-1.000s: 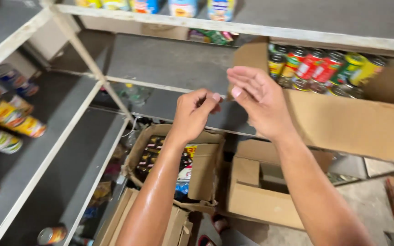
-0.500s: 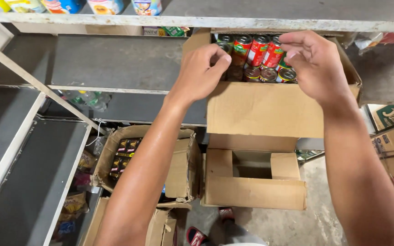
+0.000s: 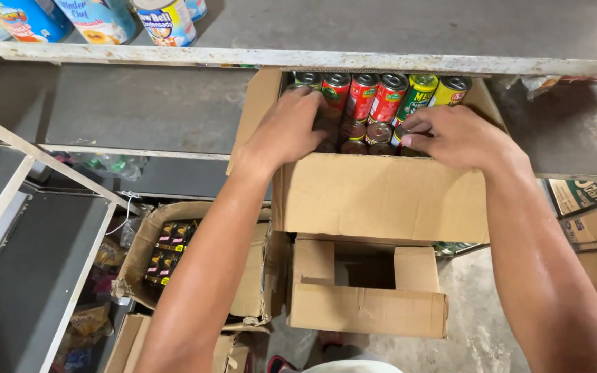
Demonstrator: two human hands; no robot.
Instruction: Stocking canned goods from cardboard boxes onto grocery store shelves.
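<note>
Cardboard: brown open box [image 3: 381,197] sits on a grey shelf [image 3: 146,110], front wall facing the camera, flaps up.
Cans: red-labelled and yellow-green-labelled cans [image 3: 374,103] packed upright in rows inside the box; the back row stands full, none visibly lifted out.
Left hand: left hand [image 3: 288,128] reaches over the front wall, fingers curled down among the cans at the left side; whether it grips one, I cannot tell.
Right hand: right hand [image 3: 454,135] is in at the right side, fingertips pinched together on a can top, the can itself mostly hidden.
Progress: by my reading, early going; the box looks nearly full and both hands are only just into it.
Edges: the upper shelf rail [image 3: 312,61] runs close above the can tops, so headroom is tight; the left flap crowds the left wrist.
Open room: bare shelf lies to the left of the box; below, more opened cartons [image 3: 367,304] on the floor.
</note>
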